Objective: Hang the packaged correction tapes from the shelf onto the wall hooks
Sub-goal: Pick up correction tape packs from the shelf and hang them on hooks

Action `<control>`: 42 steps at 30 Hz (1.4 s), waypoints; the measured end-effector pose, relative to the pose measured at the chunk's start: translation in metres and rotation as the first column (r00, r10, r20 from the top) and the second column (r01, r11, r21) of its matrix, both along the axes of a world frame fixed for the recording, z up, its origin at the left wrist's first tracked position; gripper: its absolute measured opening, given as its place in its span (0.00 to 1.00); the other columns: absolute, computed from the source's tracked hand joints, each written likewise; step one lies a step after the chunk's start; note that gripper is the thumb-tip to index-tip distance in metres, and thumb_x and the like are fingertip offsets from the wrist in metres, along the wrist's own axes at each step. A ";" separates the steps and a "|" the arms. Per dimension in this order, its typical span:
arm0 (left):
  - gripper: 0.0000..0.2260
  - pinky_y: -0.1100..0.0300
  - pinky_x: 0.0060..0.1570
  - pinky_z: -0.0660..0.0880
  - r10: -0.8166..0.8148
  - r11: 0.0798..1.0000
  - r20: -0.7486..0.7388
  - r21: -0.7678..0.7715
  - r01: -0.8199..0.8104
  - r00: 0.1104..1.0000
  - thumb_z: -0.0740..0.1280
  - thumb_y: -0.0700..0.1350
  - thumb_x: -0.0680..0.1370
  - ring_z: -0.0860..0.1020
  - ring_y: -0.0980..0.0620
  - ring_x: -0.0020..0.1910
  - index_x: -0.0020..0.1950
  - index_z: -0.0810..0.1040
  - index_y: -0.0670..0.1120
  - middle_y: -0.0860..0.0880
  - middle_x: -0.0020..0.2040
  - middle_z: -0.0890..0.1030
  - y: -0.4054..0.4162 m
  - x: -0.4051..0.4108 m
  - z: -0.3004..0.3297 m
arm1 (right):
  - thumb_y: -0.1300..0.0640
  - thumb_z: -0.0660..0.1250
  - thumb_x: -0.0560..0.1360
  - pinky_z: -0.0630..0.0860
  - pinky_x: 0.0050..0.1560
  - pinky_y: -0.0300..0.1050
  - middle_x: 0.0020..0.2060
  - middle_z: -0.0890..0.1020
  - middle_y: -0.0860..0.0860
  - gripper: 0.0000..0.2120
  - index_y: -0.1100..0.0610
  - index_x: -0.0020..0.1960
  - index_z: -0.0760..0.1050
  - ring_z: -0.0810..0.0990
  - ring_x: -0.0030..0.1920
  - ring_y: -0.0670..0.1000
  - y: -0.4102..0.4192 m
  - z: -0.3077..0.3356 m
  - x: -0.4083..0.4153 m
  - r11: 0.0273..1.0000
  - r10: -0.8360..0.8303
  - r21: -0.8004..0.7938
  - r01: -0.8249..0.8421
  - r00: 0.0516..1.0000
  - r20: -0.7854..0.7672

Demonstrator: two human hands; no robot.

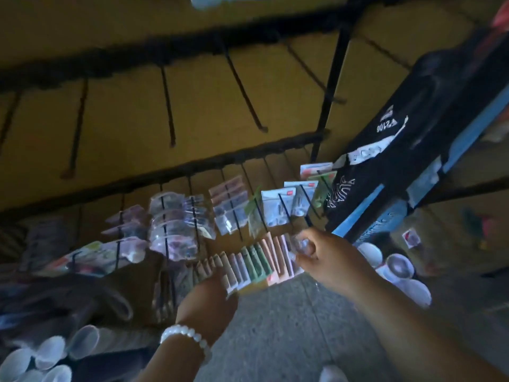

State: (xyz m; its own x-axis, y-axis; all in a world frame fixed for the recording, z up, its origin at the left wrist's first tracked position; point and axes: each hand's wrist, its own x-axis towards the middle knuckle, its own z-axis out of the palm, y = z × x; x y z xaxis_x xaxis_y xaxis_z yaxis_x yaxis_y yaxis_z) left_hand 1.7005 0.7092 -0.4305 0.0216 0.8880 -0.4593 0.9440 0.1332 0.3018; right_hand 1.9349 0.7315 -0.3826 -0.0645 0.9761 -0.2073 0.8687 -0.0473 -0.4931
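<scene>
A fanned row of packaged correction tapes [256, 263], pink, green and white, lies below the lower hook rail. My left hand [212, 296], with a pearl bracelet at the wrist, rests its fingers on the left end of that row. My right hand [327, 257] is closed around a clear plastic package [301, 245] just below the right-hand hooks. Several packages [278, 208] hang on the black wall hooks [285, 209] of the lower rail. The upper rail's hooks [245, 92] stand bare against the yellow wall. The picture is blurred.
A black hanging cloth with white lettering [385, 161] and a blue-edged shelf frame [454, 144] stand at the right. White cups [399, 266] sit low right, clear cups [49, 354] low left. A grey floor [289, 326] shows between my arms.
</scene>
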 end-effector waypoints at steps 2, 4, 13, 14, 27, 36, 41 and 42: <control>0.28 0.55 0.59 0.76 -0.001 1.000 0.007 -0.014 0.001 1.000 0.64 0.53 0.78 0.79 0.48 0.61 0.76 0.62 0.49 0.49 0.61 0.82 0.002 0.002 -0.043 | 0.44 0.64 0.74 0.72 0.46 0.44 0.42 0.79 0.47 0.17 0.50 0.60 0.71 0.78 0.46 0.50 -0.004 -0.044 -0.003 1.000 -0.013 -0.016 0.014 1.000 0.020; 0.27 0.54 0.59 0.76 0.034 0.999 0.050 -0.019 -0.033 0.998 0.65 0.52 0.77 0.80 0.49 0.60 0.75 0.64 0.50 0.50 0.57 0.83 0.006 0.005 -0.085 | 0.44 0.64 0.74 0.72 0.47 0.43 0.42 0.78 0.46 0.17 0.50 0.59 0.71 0.79 0.50 0.50 -0.008 -0.088 -0.003 0.999 -0.018 -0.028 0.018 0.999 0.032; 0.22 0.57 0.55 0.77 0.045 0.998 0.145 0.043 -0.052 0.988 0.65 0.53 0.79 0.81 0.49 0.56 0.71 0.67 0.49 0.51 0.51 0.85 0.027 0.030 -0.222 | 0.42 0.64 0.74 0.73 0.47 0.41 0.50 0.82 0.47 0.18 0.50 0.59 0.72 0.80 0.51 0.48 0.013 -0.252 0.000 0.988 -0.115 -0.093 0.120 0.991 0.062; 0.22 0.57 0.56 0.77 0.049 0.997 0.151 0.046 -0.056 0.987 0.64 0.54 0.79 0.81 0.48 0.56 0.70 0.68 0.49 0.50 0.53 0.85 0.031 0.032 -0.234 | 0.43 0.63 0.74 0.74 0.47 0.41 0.51 0.82 0.47 0.17 0.51 0.59 0.72 0.80 0.51 0.49 0.018 -0.265 0.001 0.986 -0.129 -0.099 0.135 0.990 0.063; 0.20 0.59 0.65 0.69 -0.011 0.996 0.132 0.088 0.000 0.991 0.59 0.50 0.82 0.75 0.47 0.68 0.74 0.69 0.47 0.46 0.70 0.76 0.082 0.074 -0.327 | 0.46 0.63 0.75 0.76 0.57 0.49 0.58 0.81 0.53 0.19 0.55 0.61 0.73 0.78 0.59 0.57 0.087 -0.411 0.040 0.890 -0.452 -0.077 0.450 0.892 -0.013; 0.15 0.59 0.60 0.72 0.029 0.993 0.204 0.108 -0.052 0.978 0.60 0.47 0.82 0.79 0.46 0.62 0.67 0.76 0.46 0.45 0.62 0.82 0.099 0.085 -0.361 | 0.44 0.59 0.78 0.77 0.53 0.48 0.57 0.80 0.53 0.19 0.55 0.62 0.73 0.79 0.57 0.56 0.122 -0.471 0.064 0.827 -0.533 -0.147 0.543 0.840 0.104; 0.13 0.65 0.48 0.69 0.054 0.991 0.275 0.104 -0.086 0.960 0.62 0.49 0.81 0.82 0.51 0.49 0.63 0.78 0.48 0.47 0.54 0.85 0.106 0.089 -0.376 | 0.49 0.58 0.79 0.75 0.54 0.50 0.57 0.79 0.57 0.18 0.59 0.62 0.74 0.78 0.58 0.58 0.123 -0.499 0.065 0.784 -0.552 -0.238 0.573 0.820 0.153; 0.12 0.66 0.46 0.68 0.058 0.991 0.290 0.096 -0.089 0.955 0.61 0.49 0.81 0.80 0.55 0.42 0.62 0.78 0.48 0.48 0.51 0.86 0.107 0.090 -0.379 | 0.51 0.58 0.79 0.75 0.55 0.50 0.58 0.79 0.57 0.17 0.60 0.62 0.74 0.78 0.58 0.58 0.123 -0.504 0.065 0.781 -0.550 -0.243 0.575 0.818 0.167</control>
State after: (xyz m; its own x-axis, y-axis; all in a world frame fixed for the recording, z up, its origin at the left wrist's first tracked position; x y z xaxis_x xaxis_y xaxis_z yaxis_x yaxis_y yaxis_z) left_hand 1.7902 0.8161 -0.8095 0.0709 0.9356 -0.3459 0.8046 0.1513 0.5742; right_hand 2.0001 0.8545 -0.8862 0.5079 0.7369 -0.4461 0.6820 -0.6604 -0.3143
